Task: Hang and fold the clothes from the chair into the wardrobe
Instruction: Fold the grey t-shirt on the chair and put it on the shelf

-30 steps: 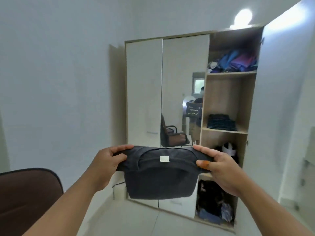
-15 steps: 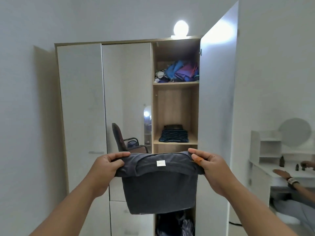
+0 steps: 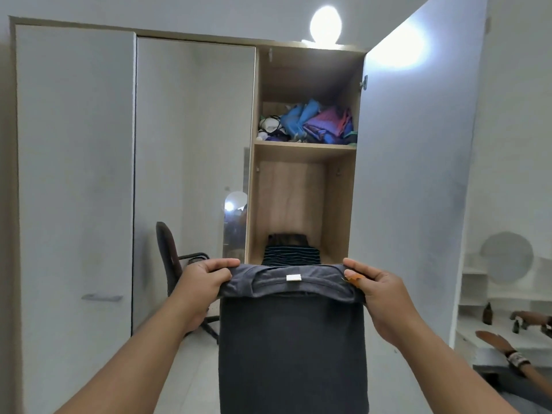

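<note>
Landmark: the wardrobe [image 3: 74,174], white doors, wood carcass, filling most of the view.

Leftmost wardrobe door closed, a metal handle [image 3: 102,297] low on it. Next door to the right is a mirror panel [image 3: 191,144]; it reflects a dark office chair [image 3: 171,261] with armrests.

Left hand [image 3: 200,280], in front of the mirror panel's lower right corner: fingers curled over the top edge of a folded dark grey T-shirt [image 3: 292,348], thumb beneath, pinching the left end of the fold.

T-shirt is held level in front of the wardrobe's open right compartment, collar side up, a small white label [image 3: 293,277] at centre; the folded body hangs straight down below the hands.

Inside the open compartment: top shelf [image 3: 304,144] carries a loose heap of blue and purple clothes [image 3: 313,124]. The shelf below holds a folded dark striped garment [image 3: 291,254], just behind and above the T-shirt's top edge. Something darker lies behind the striped piece; too dim to identify.

Right hand [image 3: 379,289], in front of the compartment's right wall: fingers wrapped over the right end of the fold, pinching it; an orange mark shows on one fingertip.

Open wardrobe door [image 3: 418,174] stands right of the compartment. Further right, a white dressing table [image 3: 478,333] with small dark bottles [image 3: 488,314], and another person's forearm [image 3: 501,348] with a wristband.
</note>
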